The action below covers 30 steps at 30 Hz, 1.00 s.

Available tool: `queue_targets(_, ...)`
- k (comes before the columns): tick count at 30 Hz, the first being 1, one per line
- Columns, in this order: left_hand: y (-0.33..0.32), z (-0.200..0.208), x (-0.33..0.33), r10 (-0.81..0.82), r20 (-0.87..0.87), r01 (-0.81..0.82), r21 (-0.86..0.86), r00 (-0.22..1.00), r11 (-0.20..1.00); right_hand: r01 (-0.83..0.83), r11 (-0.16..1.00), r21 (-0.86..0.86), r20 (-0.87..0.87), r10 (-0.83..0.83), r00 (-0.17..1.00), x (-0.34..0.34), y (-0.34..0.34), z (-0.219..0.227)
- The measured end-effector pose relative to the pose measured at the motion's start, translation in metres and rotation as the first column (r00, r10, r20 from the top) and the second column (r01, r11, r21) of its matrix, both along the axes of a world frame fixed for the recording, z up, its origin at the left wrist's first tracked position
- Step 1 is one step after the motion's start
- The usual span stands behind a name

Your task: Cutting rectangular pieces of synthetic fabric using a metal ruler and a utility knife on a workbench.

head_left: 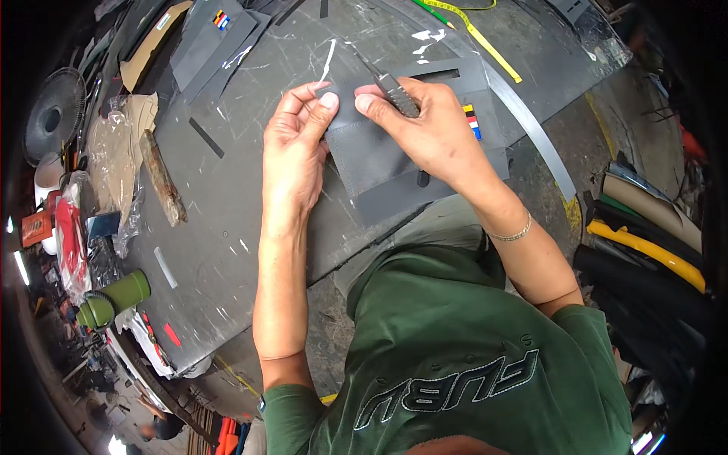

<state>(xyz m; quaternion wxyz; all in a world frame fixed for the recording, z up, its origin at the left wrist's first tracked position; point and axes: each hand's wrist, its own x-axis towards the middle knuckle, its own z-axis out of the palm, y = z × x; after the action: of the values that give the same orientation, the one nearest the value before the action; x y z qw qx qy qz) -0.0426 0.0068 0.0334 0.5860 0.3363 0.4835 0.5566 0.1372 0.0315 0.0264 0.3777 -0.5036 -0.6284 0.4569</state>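
My left hand [297, 125] pinches the upper left edge of a black leather-like sheet piece [371, 155] between thumb and fingers. A thin white strip [327, 61] sticks up by its fingertips. My right hand [425, 125] is wrapped round the dark ridged handle of a slim knife-like tool [396, 95], its thin tip pointing up and left. The right thumb and a fingertip lie close to the sheet's upper edge. The piece has stitching, a slot and a small multicoloured striped patch [472, 123]; my right hand covers part of it.
The scratched dark worktable [235, 189] carries a grey metal strip [531, 121], a yellow tape measure [493, 57], a green pencil [436, 11], more black sheets [216, 49] and a wooden stick [161, 178]. A green bottle [114, 299] stands left; rolled material [644, 250] lies right.
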Motion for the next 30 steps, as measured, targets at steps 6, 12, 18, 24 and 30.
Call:
queue_targets(6,-0.005,-0.005,0.004,0.015,-0.192,0.003,0.092,0.981,0.996,0.039,0.999,-0.037,0.174,-0.032,0.984,0.001,0.004,0.004)
queue_targets(12,-0.007,-0.006,0.003,-0.001,-0.131,0.011,0.073,0.991,0.997,-0.008,0.952,-0.307,-0.268,-0.078,0.960,0.002,0.001,-0.003)
queue_targets(18,-0.004,-0.016,0.002,0.002,-0.196,0.012,0.068,0.981,0.998,0.008,0.955,-0.296,-0.164,-0.059,0.985,0.004,-0.001,-0.001)
queue_targets(24,0.008,-0.021,-0.010,0.030,-0.311,-0.025,0.021,0.950,0.999,-0.003,0.943,-0.334,-0.081,-0.026,0.996,0.018,-0.002,0.011)
queue_targets(30,0.033,-0.024,-0.037,-0.124,-0.706,0.118,-0.057,0.698,0.991,-0.137,0.987,0.082,0.360,0.099,0.928,0.021,0.016,0.015)
